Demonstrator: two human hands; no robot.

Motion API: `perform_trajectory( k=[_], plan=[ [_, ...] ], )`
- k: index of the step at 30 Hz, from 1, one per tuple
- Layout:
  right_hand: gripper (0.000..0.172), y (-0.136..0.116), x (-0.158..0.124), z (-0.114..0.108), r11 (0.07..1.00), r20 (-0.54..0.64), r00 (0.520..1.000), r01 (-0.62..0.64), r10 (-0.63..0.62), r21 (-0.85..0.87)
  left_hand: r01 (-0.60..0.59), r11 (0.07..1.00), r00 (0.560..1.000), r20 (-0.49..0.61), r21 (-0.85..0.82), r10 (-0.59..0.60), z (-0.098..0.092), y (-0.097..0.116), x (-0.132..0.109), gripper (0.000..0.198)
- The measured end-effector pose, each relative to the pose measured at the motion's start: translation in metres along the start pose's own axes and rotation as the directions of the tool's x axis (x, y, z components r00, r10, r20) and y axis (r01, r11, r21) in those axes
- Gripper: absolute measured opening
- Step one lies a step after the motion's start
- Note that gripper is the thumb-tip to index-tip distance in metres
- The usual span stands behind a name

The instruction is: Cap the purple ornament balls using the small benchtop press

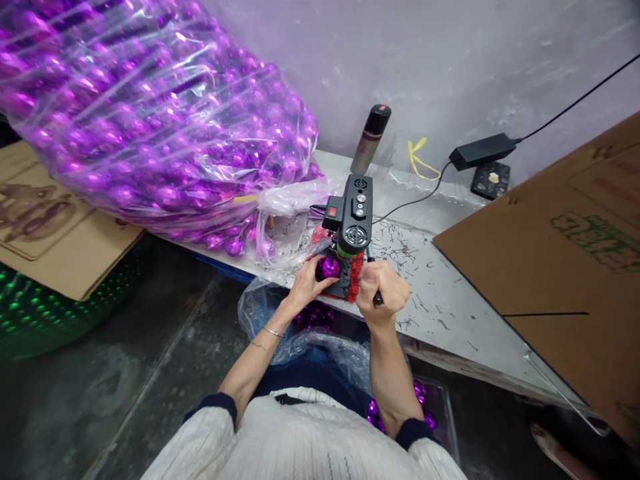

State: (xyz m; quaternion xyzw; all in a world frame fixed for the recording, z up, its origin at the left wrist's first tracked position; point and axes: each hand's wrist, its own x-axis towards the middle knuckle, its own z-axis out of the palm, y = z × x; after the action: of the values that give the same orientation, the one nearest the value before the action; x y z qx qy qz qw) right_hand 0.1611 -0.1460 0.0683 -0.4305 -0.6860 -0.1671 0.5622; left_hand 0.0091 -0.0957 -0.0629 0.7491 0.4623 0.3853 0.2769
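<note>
My left hand [311, 283] is closed around a shiny purple ball [329, 267], thumb on the near side and fingers on the far side. The ball sits on the dark base of a small black bench machine [359, 207], which has round vents, knobs and a red switch. My right hand [383, 287] is wrapped in a fist round a black lever handle [377, 298] at the machine's right side. A strip of red material [355, 277] lies on the base between the two hands.
A large clear bag of purple balls [170, 127] leans at the left. A spray can [371, 139] and power adapter [483, 151] stand behind the machine. Cardboard boxes [565, 253] flank the right. Small black bits litter the white table [435, 300]. An open plastic bag [325, 343] hangs below the table edge.
</note>
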Motion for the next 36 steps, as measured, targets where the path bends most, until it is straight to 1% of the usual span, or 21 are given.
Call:
perform_trajectory(
  k=[2, 4, 8, 13, 19, 24, 32, 36],
  plan=[
    [0.024, -0.001, -0.001, 0.000, 1.000, -0.001, 1.000, 0.004, -0.004, -0.002, -0.052, 0.998, 0.999, 0.010, 0.031, 0.052, 0.003, 0.000, 0.004, 0.059],
    [0.024, -0.001, -0.002, -0.001, 1.000, 0.001, 1.000, 0.006, -0.006, 0.001, -0.077, 0.996, 0.997, 0.008, 0.051, 0.076, 0.007, 0.001, 0.006, 0.059],
    [0.022, -0.001, -0.003, -0.001, 1.000, 0.011, 1.000, 0.008, -0.008, 0.000, -0.029, 0.997, 0.999, -0.032, 0.073, 0.032, 0.019, 0.001, 0.008, 0.063],
    [0.022, -0.001, -0.008, -0.001, 1.000, 0.018, 1.000, -0.006, 0.006, 0.002, 0.023, 0.997, 0.998, -0.065, 0.070, -0.018, 0.028, -0.006, 0.002, 0.069],
    [0.024, 0.002, -0.035, 0.008, 0.999, -0.002, 1.000, -0.015, 0.015, 0.031, 0.003, 0.997, 0.997, -0.075, 0.072, 0.002, 0.030, -0.008, -0.001, 0.068],
    [0.026, 0.008, -0.058, 0.019, 0.998, -0.062, 0.998, -0.020, 0.024, 0.062, 0.013, 0.998, 0.997, -0.070, 0.062, -0.008, 0.030, -0.008, -0.001, 0.067],
    [0.029, 0.013, -0.075, 0.028, 0.996, -0.114, 0.991, -0.062, 0.069, 0.063, -0.001, 0.998, 0.997, -0.078, 0.069, 0.007, 0.030, -0.007, -0.002, 0.068],
    [0.029, 0.013, -0.078, 0.030, 0.996, -0.104, 0.992, -0.072, 0.077, 0.054, -0.005, 0.998, 0.997, -0.078, 0.067, 0.010, 0.030, -0.007, -0.002, 0.066]
  ],
)
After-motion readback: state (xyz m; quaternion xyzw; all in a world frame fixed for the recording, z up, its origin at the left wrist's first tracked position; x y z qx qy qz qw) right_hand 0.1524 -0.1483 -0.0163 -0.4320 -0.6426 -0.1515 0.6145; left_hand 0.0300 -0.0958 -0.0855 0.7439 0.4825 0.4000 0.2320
